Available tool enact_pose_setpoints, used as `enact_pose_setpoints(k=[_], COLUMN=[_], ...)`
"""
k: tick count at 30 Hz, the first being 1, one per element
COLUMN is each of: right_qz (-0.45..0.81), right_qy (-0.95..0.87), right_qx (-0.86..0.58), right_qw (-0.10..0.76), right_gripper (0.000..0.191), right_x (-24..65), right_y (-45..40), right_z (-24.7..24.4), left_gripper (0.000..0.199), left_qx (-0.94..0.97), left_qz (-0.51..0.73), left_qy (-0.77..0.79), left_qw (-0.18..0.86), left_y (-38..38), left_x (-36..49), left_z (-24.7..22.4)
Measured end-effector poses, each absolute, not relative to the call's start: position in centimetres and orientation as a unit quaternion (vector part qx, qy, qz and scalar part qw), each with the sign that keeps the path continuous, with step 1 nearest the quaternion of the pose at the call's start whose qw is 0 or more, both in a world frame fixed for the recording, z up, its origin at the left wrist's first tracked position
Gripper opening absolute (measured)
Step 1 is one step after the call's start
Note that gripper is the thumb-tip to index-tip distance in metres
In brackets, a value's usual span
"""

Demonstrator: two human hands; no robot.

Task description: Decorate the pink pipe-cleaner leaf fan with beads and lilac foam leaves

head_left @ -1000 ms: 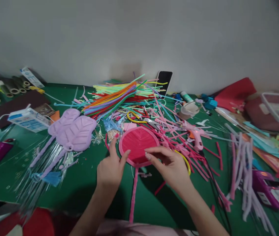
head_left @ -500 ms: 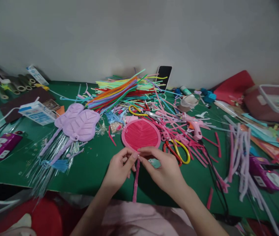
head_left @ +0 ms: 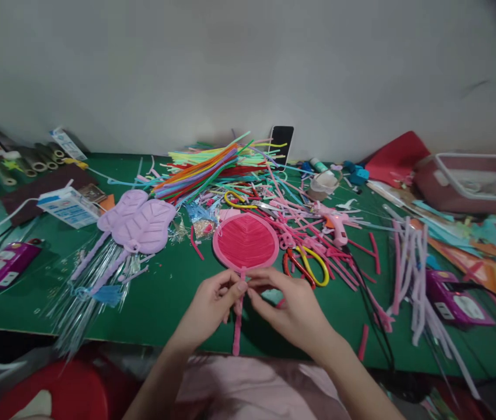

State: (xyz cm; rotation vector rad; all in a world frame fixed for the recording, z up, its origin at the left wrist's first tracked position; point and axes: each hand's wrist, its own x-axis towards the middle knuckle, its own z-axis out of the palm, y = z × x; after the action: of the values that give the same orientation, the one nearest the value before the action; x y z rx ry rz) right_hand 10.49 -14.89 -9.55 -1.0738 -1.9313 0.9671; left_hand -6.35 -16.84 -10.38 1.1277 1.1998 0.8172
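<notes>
A round pink hand fan (head_left: 245, 240) of fuzzy pipe cleaners, dark pink with a lighter rim, lies in front of me with its thin handle (head_left: 238, 332) toward my body. Just below the fan's head, my left hand (head_left: 213, 303) pinches the handle between thumb and fingers. My right hand (head_left: 289, 300) is closed in at the same spot from the other side, its fingertips on the top of the handle. Any small piece between the fingertips is too hidden to make out. Red-and-yellow scissors (head_left: 313, 267) lie beside my right hand.
Two lilac leaf-shaped fans (head_left: 145, 224) lie left over clear strands. Behind is a heap of coloured pipe cleaners (head_left: 204, 166) and a leaning phone (head_left: 281, 143). A pink glue gun (head_left: 337, 227), its black cord, and a plastic box (head_left: 475, 184) are on the right.
Both hands have slid slightly down from the fan's rim onto the upper handle, which now shows above the fingers. The camera view has shifted a little.
</notes>
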Motion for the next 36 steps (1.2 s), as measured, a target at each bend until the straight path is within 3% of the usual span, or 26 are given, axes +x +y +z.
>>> enact_pose_setpoints(k=[6, 16, 25, 36], right_qz=[0.432, 0.392, 0.555, 0.502], right_qy=[-0.722, -0.730, -0.579, -0.597], right_qx=[-0.426, -0.437, -0.461, -0.476], right_qw=[0.334, 0.351, 0.380, 0.406], right_gripper=[0.013, 0.011, 0.010, 0.007], right_x=[11.1, 11.2, 10.9, 10.3], right_y=[-14.5, -14.7, -14.8, -15.0], right_z=[-9.4, -9.7, -10.1, -11.0], left_gripper=[0.034, 0.031, 0.030, 0.023], left_qx=[0.517, 0.554, 0.545, 0.516], left_qz=[0.343, 0.328, 0.338, 0.361], left_qy=[0.523, 0.535, 0.519, 0.547], left_qw=[0.584, 0.547, 0.566, 0.552], left_y=[-16.8, -16.8, -16.6, -16.7], left_x=[-6.4, -5.7, -5.8, -4.9], left_z=[-10.3, -10.0, -9.9, -10.2])
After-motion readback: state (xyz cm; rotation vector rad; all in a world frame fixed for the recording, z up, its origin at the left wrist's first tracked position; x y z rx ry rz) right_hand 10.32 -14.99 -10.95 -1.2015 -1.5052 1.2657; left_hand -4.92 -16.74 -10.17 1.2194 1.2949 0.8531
